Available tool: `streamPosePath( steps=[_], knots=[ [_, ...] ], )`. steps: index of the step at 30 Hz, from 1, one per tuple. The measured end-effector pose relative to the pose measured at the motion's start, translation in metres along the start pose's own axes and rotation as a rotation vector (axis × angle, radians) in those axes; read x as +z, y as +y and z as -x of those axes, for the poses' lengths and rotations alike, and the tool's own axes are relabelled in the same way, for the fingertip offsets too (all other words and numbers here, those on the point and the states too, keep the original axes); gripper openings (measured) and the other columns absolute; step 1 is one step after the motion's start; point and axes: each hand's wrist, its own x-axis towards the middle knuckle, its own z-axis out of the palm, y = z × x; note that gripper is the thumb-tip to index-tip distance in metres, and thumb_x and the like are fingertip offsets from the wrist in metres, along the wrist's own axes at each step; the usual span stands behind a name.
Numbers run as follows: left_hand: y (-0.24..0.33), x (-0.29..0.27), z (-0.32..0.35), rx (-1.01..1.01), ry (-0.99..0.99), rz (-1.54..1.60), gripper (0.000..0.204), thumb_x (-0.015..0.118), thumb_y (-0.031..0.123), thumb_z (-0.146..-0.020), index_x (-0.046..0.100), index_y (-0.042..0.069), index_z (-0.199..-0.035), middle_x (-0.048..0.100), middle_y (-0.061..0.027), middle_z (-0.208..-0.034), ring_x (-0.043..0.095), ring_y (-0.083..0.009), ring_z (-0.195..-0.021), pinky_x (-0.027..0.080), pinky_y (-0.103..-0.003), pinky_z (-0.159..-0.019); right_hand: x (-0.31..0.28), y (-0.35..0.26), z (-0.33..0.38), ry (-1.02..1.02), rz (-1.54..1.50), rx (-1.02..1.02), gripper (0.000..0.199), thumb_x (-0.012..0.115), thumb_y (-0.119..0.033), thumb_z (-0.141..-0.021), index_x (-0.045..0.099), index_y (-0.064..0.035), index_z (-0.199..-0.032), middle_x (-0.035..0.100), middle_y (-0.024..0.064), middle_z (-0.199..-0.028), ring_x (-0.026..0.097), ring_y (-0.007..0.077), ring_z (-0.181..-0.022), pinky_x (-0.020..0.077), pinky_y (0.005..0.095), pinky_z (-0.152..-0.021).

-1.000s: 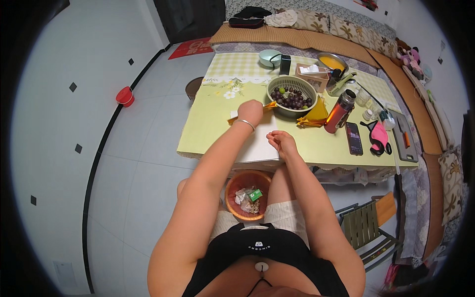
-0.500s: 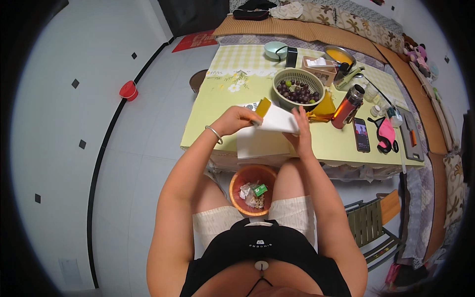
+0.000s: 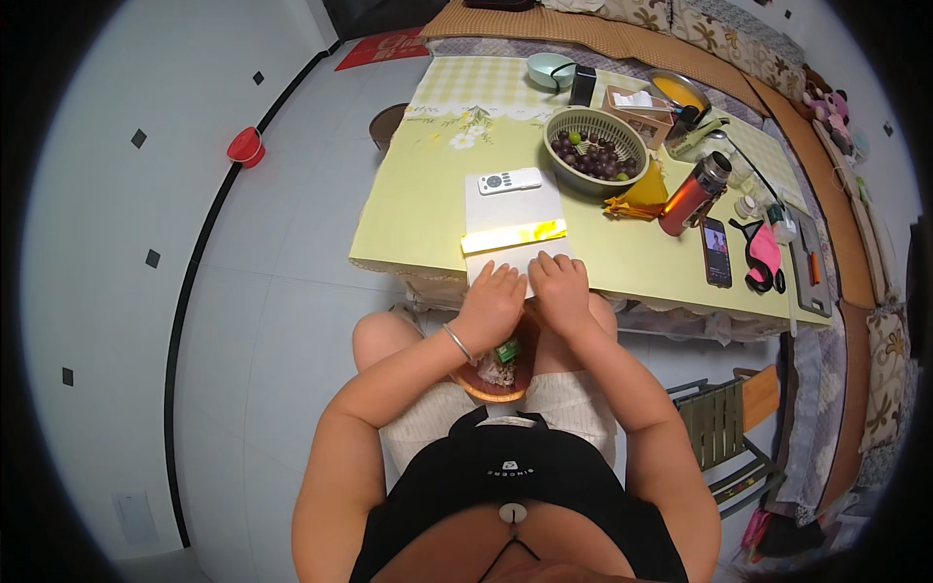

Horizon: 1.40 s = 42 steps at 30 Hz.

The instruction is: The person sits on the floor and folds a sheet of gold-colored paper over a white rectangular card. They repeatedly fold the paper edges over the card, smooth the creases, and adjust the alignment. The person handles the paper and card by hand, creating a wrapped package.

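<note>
At the table's near edge, a sheet of white paper (image 3: 512, 259) lies with a shiny gold band (image 3: 515, 236) across it. My left hand (image 3: 493, 299) rests palm down on the paper's near part, its fingers stretched forward and slightly apart. Close beside it, my right hand (image 3: 561, 286) presses down on the paper's right side with bent fingers. Neither hand visibly grips anything, and the palms hide the paper's near edge. Beyond the gold band, a white remote control (image 3: 509, 182) sits on a white sheet (image 3: 512, 206).
Farther back stands a colander (image 3: 596, 190) of grapes. To its right are a yellow bag (image 3: 637, 201), a red thermos (image 3: 694, 194), a phone (image 3: 717, 253) and a pink-and-black item (image 3: 763, 255). Below the table edge, a waste bin (image 3: 494, 391) stands between my knees.
Both hands have come down and nearer to me, from holding up the white sheet to lying on it. The sheet is now flat, its gold band facing up, and the remote is fully visible.
</note>
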Motion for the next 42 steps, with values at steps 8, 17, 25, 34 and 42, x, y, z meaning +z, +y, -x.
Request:
streamPosePath(
  steps=[8,17,25,34,42],
  knots=[
    [-0.045,0.000,0.009,-0.275,-0.159,0.313,0.013,0.068,0.005,-0.078,0.072,0.005,-0.090,0.066,-0.0182,-0.120,0.060,-0.0380,-0.119,0.047,-0.044,-0.105,0.008,0.028,0.005,-0.293,-0.458,0.017,0.017,0.068,-0.007,-0.079,0.069,-0.0065,-0.096,0.069,0.0113,-0.116,0.061,0.0364,-0.117,0.0477,0.0455,-0.101],
    [-0.077,0.000,0.000,-0.165,-0.069,0.375,0.017,0.075,0.017,-0.081,0.073,0.004,-0.091,0.058,-0.0242,-0.136,0.050,-0.0438,-0.132,0.042,-0.046,-0.110,0.000,0.058,-0.021,-0.398,-0.547,0.010,0.014,0.071,-0.014,-0.081,0.075,-0.0059,-0.092,0.058,0.0187,-0.140,0.050,0.0417,-0.133,0.0433,0.0440,-0.110],
    [-0.101,0.018,-0.009,-0.213,-0.135,0.486,0.022,0.070,0.023,-0.087,0.072,0.001,-0.092,0.061,-0.0244,-0.132,0.058,-0.0400,-0.120,0.045,-0.044,-0.103,0.012,0.073,-0.034,-0.453,-0.678,0.134,0.024,0.073,-0.020,-0.085,0.075,-0.0021,-0.101,0.060,0.0200,-0.137,0.056,0.0359,-0.127,0.0444,0.0398,-0.107],
    [-0.096,0.021,-0.037,-0.558,-0.072,0.317,0.017,0.072,0.016,-0.079,0.072,0.003,-0.089,0.070,-0.0215,-0.108,0.063,-0.0367,-0.107,0.051,-0.043,-0.094,0.055,0.085,-0.037,-0.153,-0.504,0.512,0.028,0.079,-0.023,-0.077,0.069,0.0008,-0.088,0.065,0.0146,-0.091,0.061,0.0350,-0.092,0.0507,0.0416,-0.083],
    [-0.051,0.042,-0.029,-0.107,0.081,0.086,0.064,0.070,0.040,-0.086,0.056,-0.003,-0.130,0.058,-0.0210,-0.134,0.051,-0.0381,-0.128,0.039,-0.050,-0.109,0.072,0.063,-0.029,0.115,-0.325,0.484,0.021,0.079,-0.014,-0.071,0.064,-0.0006,-0.077,0.063,0.0146,-0.089,0.058,0.0359,-0.093,0.0498,0.0436,-0.083]
  ],
)
